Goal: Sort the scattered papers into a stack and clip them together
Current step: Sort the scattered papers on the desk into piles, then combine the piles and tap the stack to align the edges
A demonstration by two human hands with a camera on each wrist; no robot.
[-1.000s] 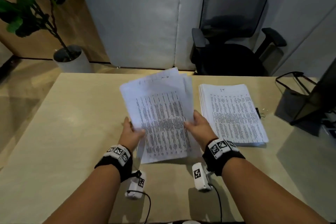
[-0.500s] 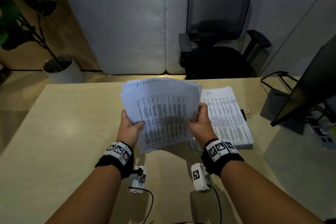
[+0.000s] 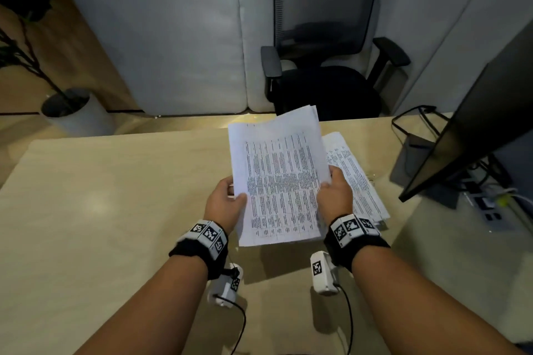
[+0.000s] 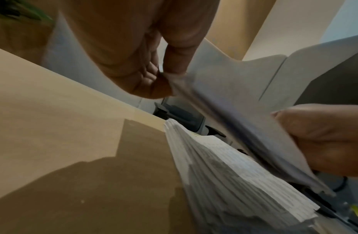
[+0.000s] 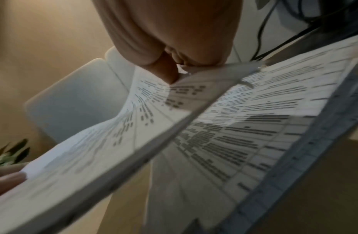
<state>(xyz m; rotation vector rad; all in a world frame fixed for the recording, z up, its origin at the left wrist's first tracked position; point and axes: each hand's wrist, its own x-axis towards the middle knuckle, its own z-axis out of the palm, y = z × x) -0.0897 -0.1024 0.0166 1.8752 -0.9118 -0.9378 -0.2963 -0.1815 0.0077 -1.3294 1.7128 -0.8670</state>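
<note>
Your left hand (image 3: 225, 204) and right hand (image 3: 335, 196) each pinch a side edge of the loose sheets (image 3: 278, 181) above the counter (image 3: 115, 210), the stack (image 3: 357, 179) at 3 o'clock; they look thin, floppy and slippery, so grip near mid-edge.

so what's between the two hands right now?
Only the held sheaf of papers: the left hand grips its left edge, the right hand its right edge. The head view shows it best.
</note>
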